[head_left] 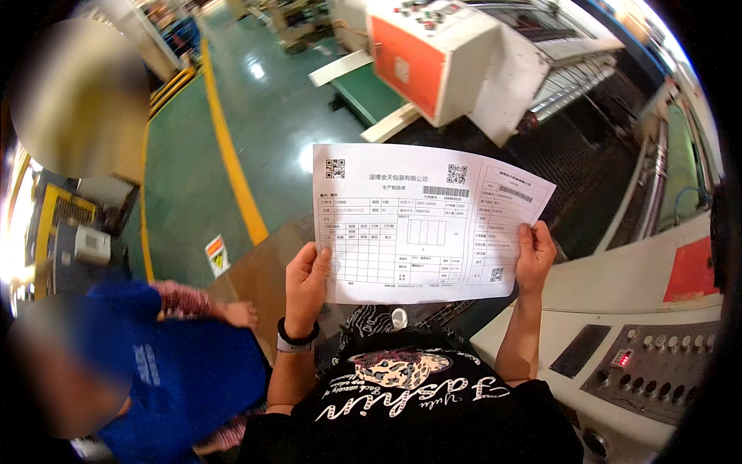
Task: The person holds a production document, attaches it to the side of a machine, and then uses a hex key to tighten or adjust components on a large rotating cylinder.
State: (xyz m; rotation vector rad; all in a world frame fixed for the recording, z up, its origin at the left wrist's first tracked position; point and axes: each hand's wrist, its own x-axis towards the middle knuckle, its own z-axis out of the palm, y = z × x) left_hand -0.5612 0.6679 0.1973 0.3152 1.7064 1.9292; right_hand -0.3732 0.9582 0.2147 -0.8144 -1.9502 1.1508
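Plainly, printed sheet [433, 224] stretches between left fingers [304, 267] and right fingers [544, 246], both pinching opposite side edges.

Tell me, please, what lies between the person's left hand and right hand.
In the head view, a white printed sheet spans the stretch between the left hand and the right hand, each pinching one of its side edges.

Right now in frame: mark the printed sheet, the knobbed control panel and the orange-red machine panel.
Printed sheet [427, 230]: head view, middle of its printed face.
Knobbed control panel [651, 370]: head view, centre of its grey face.
Orange-red machine panel [416, 73]: head view, near the middle of its front.
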